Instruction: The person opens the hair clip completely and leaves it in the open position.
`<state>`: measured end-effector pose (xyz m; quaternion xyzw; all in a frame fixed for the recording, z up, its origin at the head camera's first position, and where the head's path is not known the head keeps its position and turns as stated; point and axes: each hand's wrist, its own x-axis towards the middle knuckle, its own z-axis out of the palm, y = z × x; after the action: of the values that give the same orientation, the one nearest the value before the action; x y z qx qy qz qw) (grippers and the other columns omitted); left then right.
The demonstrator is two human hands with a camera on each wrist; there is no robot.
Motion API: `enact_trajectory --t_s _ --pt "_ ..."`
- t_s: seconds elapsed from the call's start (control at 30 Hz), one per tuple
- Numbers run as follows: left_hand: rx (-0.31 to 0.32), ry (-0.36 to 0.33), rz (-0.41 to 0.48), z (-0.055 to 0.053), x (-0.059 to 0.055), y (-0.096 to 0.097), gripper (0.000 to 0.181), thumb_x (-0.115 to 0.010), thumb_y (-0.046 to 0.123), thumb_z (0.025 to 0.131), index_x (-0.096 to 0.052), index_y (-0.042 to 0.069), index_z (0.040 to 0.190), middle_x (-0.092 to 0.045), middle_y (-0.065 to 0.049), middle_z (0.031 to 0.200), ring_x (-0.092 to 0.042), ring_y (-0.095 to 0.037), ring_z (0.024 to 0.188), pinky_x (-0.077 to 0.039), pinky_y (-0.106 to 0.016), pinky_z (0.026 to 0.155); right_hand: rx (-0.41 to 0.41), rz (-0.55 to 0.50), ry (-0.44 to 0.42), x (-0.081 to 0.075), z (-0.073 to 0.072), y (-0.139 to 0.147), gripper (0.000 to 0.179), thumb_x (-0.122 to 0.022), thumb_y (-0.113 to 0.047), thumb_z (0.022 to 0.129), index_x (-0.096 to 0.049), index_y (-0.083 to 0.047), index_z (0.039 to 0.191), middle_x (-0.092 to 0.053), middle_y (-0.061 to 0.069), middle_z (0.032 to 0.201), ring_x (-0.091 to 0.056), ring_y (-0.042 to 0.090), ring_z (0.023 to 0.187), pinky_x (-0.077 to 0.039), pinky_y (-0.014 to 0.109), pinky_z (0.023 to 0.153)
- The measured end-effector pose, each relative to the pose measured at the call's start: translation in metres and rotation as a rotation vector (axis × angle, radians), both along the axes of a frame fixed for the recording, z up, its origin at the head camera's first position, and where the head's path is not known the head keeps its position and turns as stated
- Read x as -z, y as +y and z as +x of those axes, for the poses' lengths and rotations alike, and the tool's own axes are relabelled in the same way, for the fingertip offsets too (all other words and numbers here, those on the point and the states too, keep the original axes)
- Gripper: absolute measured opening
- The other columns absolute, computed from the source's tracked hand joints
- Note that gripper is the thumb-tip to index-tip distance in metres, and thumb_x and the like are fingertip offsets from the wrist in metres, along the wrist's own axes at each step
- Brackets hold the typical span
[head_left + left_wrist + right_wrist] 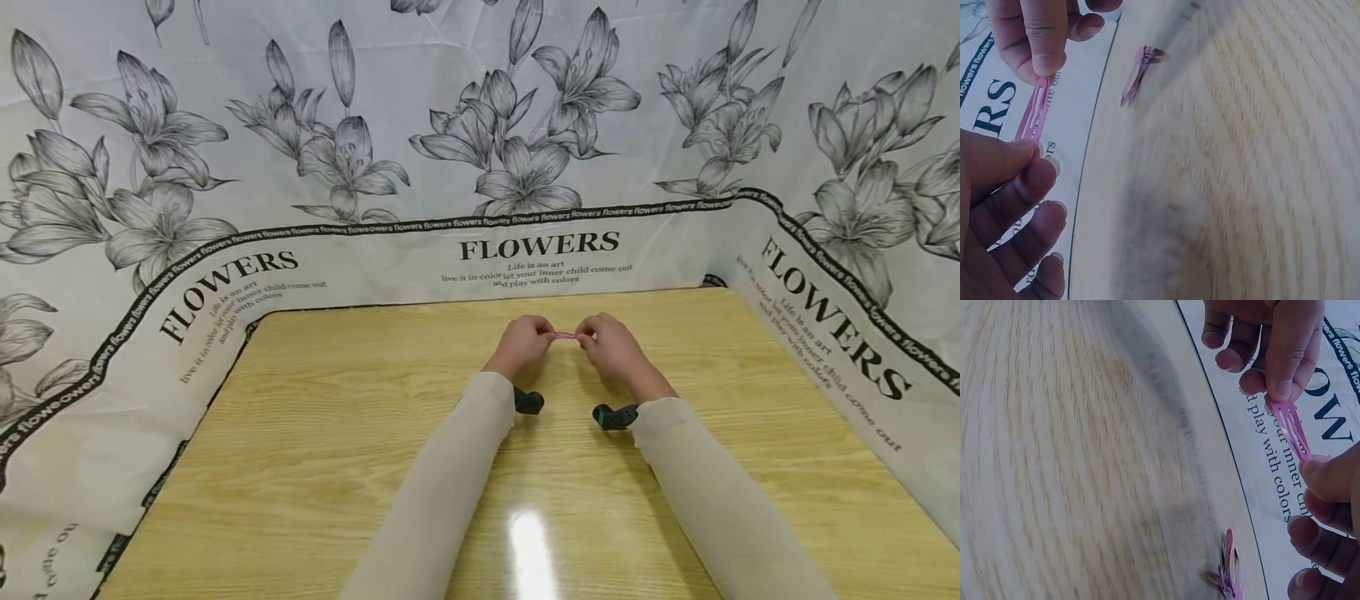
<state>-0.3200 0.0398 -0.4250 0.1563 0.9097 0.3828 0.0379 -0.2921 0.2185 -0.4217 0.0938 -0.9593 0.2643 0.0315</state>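
A pink snap hair clip [566, 336] is stretched between both hands above the far part of the table. My left hand [522, 346] pinches one end between thumb and index finger, and its other fingers are loosely bent. The opposite end is pinched by my right hand [617, 350]. In the left wrist view the slotted hair clip [1037, 112] shows its thin inner tongue. On the tabletop near the right hand lie more pink clips [1230, 569], overlapping so that I cannot tell how many. They do not show in the head view.
The wood-grain table [337, 433] has a bright light reflection near its front. A white cloth [390, 267] printed with flowers and lettering stands around the back and sides. Dark wrist cameras [615, 416] hang under both sleeves.
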Motion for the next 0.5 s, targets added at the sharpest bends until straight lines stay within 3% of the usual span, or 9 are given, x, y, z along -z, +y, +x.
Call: enact_trajectory --t_s 0.27,0.5 --pt "0.009 -0.003 0.020 0.003 -0.003 -0.012 0.023 -0.057 0.024 0.098 -0.072 0.008 0.104 -0.063 0.001 0.085 -0.053 -0.015 0.072 -0.044 -0.028 0.064 -0.016 -0.013 0.037 -0.002 0.003 -0.009 0.020 -0.050 -0.018 0.101 -0.063 -0.004 0.108 -0.058 0.016 0.108 -0.055 0.030 0.095 -0.046 0.045 0.082" --pt "0.010 -0.018 0.046 0.006 -0.006 -0.024 0.023 -0.056 0.025 0.099 -0.071 0.009 0.104 -0.064 -0.002 0.083 -0.050 -0.014 0.065 -0.041 -0.027 0.058 -0.028 0.005 0.039 -0.008 0.007 -0.021 0.020 -0.050 -0.020 0.101 -0.062 -0.005 0.107 -0.060 0.012 0.099 -0.053 0.026 0.084 -0.043 0.040 0.073"
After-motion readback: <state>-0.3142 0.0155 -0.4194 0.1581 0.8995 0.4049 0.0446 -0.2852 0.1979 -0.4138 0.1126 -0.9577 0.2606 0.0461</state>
